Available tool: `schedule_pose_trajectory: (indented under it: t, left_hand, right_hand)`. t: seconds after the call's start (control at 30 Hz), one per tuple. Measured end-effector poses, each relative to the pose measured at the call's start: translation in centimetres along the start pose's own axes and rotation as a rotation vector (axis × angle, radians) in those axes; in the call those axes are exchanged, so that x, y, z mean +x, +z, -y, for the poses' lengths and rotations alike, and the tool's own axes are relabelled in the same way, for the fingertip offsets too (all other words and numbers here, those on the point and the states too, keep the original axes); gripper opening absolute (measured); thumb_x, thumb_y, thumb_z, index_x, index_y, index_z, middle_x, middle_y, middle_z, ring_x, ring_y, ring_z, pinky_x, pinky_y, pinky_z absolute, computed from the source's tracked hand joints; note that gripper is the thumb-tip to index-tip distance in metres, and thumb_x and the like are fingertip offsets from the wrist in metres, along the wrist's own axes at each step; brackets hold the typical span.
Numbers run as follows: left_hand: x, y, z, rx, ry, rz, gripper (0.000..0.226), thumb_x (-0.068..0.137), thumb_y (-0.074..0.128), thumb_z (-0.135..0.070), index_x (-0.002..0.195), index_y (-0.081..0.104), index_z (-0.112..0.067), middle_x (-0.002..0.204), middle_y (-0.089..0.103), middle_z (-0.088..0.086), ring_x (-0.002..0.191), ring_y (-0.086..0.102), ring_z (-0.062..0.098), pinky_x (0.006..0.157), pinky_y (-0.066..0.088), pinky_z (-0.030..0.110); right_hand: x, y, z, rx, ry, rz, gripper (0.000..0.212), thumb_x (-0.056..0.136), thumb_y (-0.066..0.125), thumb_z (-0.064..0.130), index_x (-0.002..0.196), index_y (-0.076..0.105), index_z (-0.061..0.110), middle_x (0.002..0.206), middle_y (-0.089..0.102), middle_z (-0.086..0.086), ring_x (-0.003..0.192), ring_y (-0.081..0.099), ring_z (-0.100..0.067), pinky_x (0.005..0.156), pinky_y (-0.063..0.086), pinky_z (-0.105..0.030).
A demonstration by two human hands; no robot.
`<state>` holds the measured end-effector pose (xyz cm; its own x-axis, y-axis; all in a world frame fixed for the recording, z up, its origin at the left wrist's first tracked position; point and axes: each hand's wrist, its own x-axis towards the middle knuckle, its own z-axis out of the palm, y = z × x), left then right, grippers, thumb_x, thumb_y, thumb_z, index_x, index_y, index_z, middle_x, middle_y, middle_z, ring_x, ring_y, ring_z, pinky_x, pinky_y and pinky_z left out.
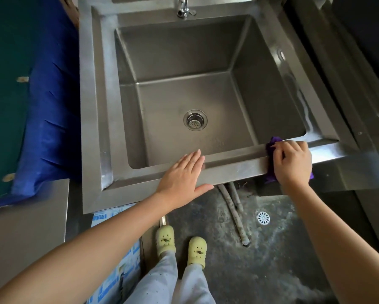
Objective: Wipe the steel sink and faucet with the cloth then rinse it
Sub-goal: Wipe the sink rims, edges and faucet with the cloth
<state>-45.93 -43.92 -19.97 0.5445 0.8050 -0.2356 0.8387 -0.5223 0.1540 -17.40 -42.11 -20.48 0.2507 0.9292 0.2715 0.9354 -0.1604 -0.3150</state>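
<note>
A square steel sink fills the middle of the view, with a round drain strainer in its basin floor. The chrome faucet stands at the back rim, cut off by the top edge. My right hand presses a purple cloth onto the front rim near the right corner; most of the cloth is hidden under the hand. My left hand lies flat on the front rim, fingers together, holding nothing.
A blue fabric lies over a green surface left of the sink. A steel counter sits at the lower left. Below the rim are grey hoses, a floor drain and my feet in pale green clogs.
</note>
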Motion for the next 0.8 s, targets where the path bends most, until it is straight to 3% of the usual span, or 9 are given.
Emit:
schedule_pose_trajectory:
  t: [0.13, 0.33, 0.4, 0.5, 0.53, 0.67, 0.8]
  left_hand:
    - [0.0, 0.0, -0.1, 0.008, -0.006, -0.01, 0.09, 0.084, 0.006, -0.069, 0.148, 0.005, -0.006, 0.158, 0.001, 0.011, 0.146, 0.002, 0.02, 0.117, 0.0, 0.032]
    - [0.1, -0.3, -0.3, 0.04, -0.015, 0.029, 0.092, 0.083, 0.007, -0.07, 0.148, 0.011, -0.006, 0.158, 0.005, 0.012, 0.146, 0.008, 0.021, 0.114, 0.0, 0.03]
    - [0.2, -0.3, -0.3, 0.031, -0.031, 0.043, 0.092, 0.082, 0.01, -0.069, 0.146, 0.022, -0.005, 0.156, 0.015, 0.013, 0.144, 0.018, 0.023, 0.114, 0.007, 0.03]
    - [0.2, -0.6, -0.5, 0.046, -0.069, 0.036, 0.087, 0.083, 0.02, -0.068, 0.135, 0.045, -0.003, 0.146, 0.039, 0.015, 0.132, 0.043, 0.025, 0.108, 0.031, 0.034]
    - [0.2, -0.6, -0.4, 0.047, -0.062, 0.021, 0.086, 0.084, 0.021, -0.068, 0.135, 0.045, -0.003, 0.146, 0.04, 0.015, 0.132, 0.044, 0.025, 0.107, 0.031, 0.034]
    - [0.0, -0.5, -0.1, 0.016, -0.014, 0.016, 0.088, 0.086, 0.012, -0.069, 0.148, 0.011, -0.007, 0.157, 0.006, 0.009, 0.145, 0.009, 0.02, 0.113, 0.0, 0.029]
    - [0.1, -0.1, 0.0, -0.019, -0.016, 0.016, 0.086, 0.087, 0.011, -0.067, 0.149, 0.0, -0.01, 0.158, -0.005, 0.006, 0.145, -0.004, 0.017, 0.113, -0.007, 0.027]
  right_hand:
    - [0.0, 0.3, 1.0, -0.047, 0.143, -0.047, 0.031, 0.085, 0.042, 0.016, 0.076, 0.068, 0.002, 0.078, 0.068, -0.016, 0.081, 0.052, -0.037, 0.068, 0.045, -0.043]
    - [-4.3, 1.5, 9.2, 0.079, 0.034, 0.039, 0.027, 0.085, 0.043, 0.021, 0.072, 0.065, 0.012, 0.075, 0.065, -0.004, 0.076, 0.048, -0.028, 0.07, 0.04, -0.036]
    - [-5.7, 1.9, 11.4, 0.108, -0.041, 0.062, 0.023, 0.083, 0.047, 0.021, 0.072, 0.064, 0.013, 0.073, 0.064, 0.0, 0.075, 0.049, -0.025, 0.071, 0.038, -0.034]
    - [-5.9, 1.9, 11.0, 0.151, -0.185, 0.057, 0.018, 0.086, 0.052, 0.02, 0.074, 0.064, 0.012, 0.075, 0.064, 0.002, 0.072, 0.05, -0.023, 0.072, 0.041, -0.033]
    - [-5.6, 1.9, 10.3, 0.154, -0.215, 0.052, 0.018, 0.086, 0.053, 0.02, 0.074, 0.064, 0.012, 0.075, 0.065, 0.002, 0.072, 0.05, -0.023, 0.072, 0.041, -0.033]
    - [-4.1, 1.4, 6.6, 0.144, -0.186, 0.014, 0.021, 0.088, 0.049, 0.021, 0.078, 0.065, 0.012, 0.079, 0.066, 0.001, 0.076, 0.051, -0.025, 0.071, 0.043, -0.037]
    - [-1.8, 1.0, 1.9, 0.133, -0.131, 0.001, 0.026, 0.089, 0.043, 0.022, 0.078, 0.065, 0.013, 0.079, 0.066, 0.0, 0.076, 0.05, -0.027, 0.07, 0.043, -0.039]
